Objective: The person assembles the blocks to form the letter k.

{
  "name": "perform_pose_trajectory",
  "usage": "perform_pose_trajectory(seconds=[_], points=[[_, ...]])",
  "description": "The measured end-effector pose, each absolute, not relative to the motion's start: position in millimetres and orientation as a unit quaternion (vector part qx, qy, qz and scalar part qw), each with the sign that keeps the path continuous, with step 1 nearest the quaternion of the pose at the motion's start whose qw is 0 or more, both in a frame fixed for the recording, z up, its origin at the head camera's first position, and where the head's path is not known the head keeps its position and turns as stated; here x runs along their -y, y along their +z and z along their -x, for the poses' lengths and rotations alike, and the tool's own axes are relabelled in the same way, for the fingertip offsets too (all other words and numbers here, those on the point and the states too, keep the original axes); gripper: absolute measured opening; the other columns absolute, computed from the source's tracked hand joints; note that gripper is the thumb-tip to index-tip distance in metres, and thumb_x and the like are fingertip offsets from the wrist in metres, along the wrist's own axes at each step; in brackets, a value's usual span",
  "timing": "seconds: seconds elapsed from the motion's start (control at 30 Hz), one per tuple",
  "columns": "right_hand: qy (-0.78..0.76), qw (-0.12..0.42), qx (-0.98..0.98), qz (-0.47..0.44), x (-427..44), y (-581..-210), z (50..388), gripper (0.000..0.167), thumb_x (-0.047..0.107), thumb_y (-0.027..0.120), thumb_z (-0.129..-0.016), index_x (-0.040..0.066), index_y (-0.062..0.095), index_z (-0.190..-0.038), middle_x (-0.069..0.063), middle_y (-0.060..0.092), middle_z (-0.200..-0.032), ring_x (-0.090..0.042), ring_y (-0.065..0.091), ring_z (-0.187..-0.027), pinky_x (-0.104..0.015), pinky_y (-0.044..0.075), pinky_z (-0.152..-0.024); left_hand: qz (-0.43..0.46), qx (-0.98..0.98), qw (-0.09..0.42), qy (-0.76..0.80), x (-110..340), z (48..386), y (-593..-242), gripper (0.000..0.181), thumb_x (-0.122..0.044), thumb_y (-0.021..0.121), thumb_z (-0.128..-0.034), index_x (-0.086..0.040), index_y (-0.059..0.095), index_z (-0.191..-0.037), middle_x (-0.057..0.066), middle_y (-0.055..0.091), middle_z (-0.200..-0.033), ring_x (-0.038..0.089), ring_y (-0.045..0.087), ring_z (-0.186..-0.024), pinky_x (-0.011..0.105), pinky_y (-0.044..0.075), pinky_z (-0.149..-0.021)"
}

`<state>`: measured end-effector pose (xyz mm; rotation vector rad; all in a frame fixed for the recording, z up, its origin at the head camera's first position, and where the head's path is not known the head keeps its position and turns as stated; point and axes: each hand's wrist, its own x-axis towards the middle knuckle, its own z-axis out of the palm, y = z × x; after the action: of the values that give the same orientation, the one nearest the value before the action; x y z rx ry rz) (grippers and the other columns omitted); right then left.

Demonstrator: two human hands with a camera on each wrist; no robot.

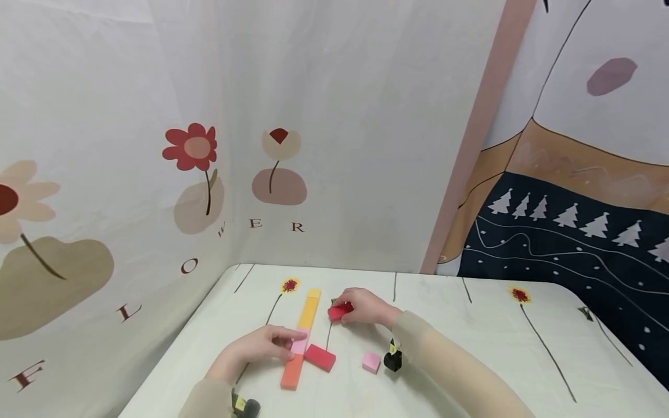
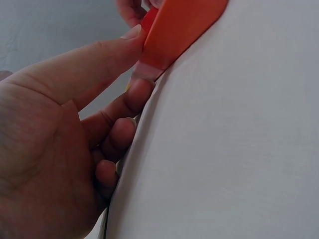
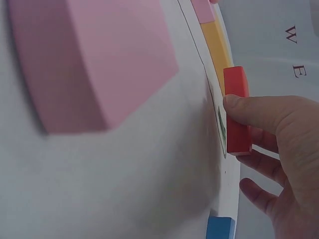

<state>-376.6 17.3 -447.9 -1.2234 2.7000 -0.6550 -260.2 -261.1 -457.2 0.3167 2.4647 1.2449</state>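
Observation:
A straight row of blocks lies on the table: yellow [image 1: 308, 312] at the far end, a pink block [image 1: 298, 346] in the middle, an orange block [image 1: 291, 372] nearest. My left hand [image 1: 263, 342] pinches the pink block from the left, its thumb also near the orange block [image 2: 184, 30] in the left wrist view. Just right of the row's far part, my right hand [image 1: 366, 306] grips a red block [image 3: 237, 112] between thumb and fingers, slightly above the cloth. A second red block [image 1: 320, 358] lies slanted close against the row's right side.
A pink cube [image 1: 371, 363] sits by itself below my right forearm. Part of a blue block [image 3: 221, 227] shows at the bottom of the right wrist view. The tablecloth [image 1: 449, 325] bears printed flowers, and a printed curtain [image 1: 355, 174] hangs behind the table.

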Motion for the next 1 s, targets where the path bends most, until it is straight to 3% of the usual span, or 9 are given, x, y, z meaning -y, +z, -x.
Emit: perform_pose_trajectory(seconds=[0.4, 1.0], points=[[-0.208, 0.052, -0.887, 0.41, -11, -443, 371, 0.033, 0.016, 0.079, -0.082, 0.017, 0.072, -0.114, 0.01, 0.062, -0.103, -0.005, 0.053, -0.09, -0.022, 0.046, -0.082, -0.109, -0.875, 0.179, 0.436, 263, 264, -462, 0.044, -0.023, 0.078, -0.0819, -0.027, 0.068, -0.125, 0.0, 0.057, -0.096, 0.022, 0.046, -0.1, 0.043, 0.038, -0.082], [-0.19, 0.04, -0.884, 0.426, -6, -441, 367, 0.031, 0.02, 0.079, -0.082, 0.017, 0.073, -0.112, 0.012, 0.061, -0.095, -0.003, 0.052, -0.083, -0.02, 0.045, -0.076, -0.11, -0.879, 0.171, 0.431, 263, 265, -463, 0.044, -0.022, 0.078, -0.0814, -0.028, 0.068, -0.124, 0.0, 0.057, -0.098, 0.023, 0.046, -0.101, 0.045, 0.037, -0.084]])
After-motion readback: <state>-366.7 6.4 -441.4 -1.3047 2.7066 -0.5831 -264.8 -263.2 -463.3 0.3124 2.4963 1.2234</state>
